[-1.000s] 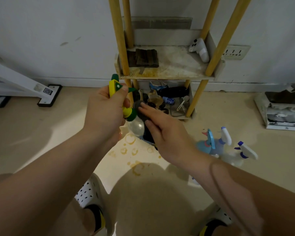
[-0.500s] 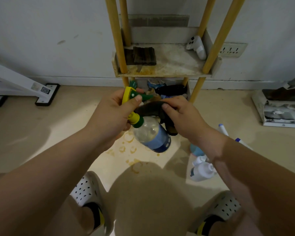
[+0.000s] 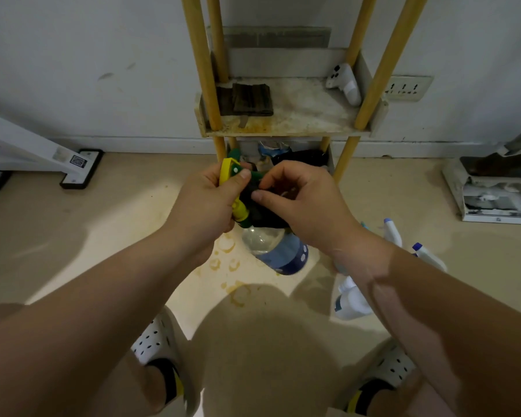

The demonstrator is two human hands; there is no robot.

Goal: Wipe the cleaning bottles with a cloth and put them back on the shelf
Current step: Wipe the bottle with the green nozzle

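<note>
My left hand (image 3: 206,206) grips the yellow and green trigger head of a clear spray bottle (image 3: 278,251) with a blue label, which hangs tilted in front of me. My right hand (image 3: 306,203) presses a dark cloth (image 3: 260,213) against the bottle's neck, just under the trigger. The wooden shelf (image 3: 283,129) with yellow posts stands straight ahead against the wall. Three other spray bottles (image 3: 351,300) lie or stand on the floor to my right, partly hidden by my right forearm.
On the stained middle shelf lie a dark folded cloth (image 3: 247,99) and a white spray head (image 3: 345,84). The lower shelf holds several cluttered items (image 3: 286,153). A white stand (image 3: 42,152) is left, stacked papers (image 3: 494,200) right, a wall socket (image 3: 406,87) behind. My two white clogs are below.
My right hand has slid the cloth from the bottle's body up to its neck, near the trigger. The bottle's blue label has come into view below my hands.
</note>
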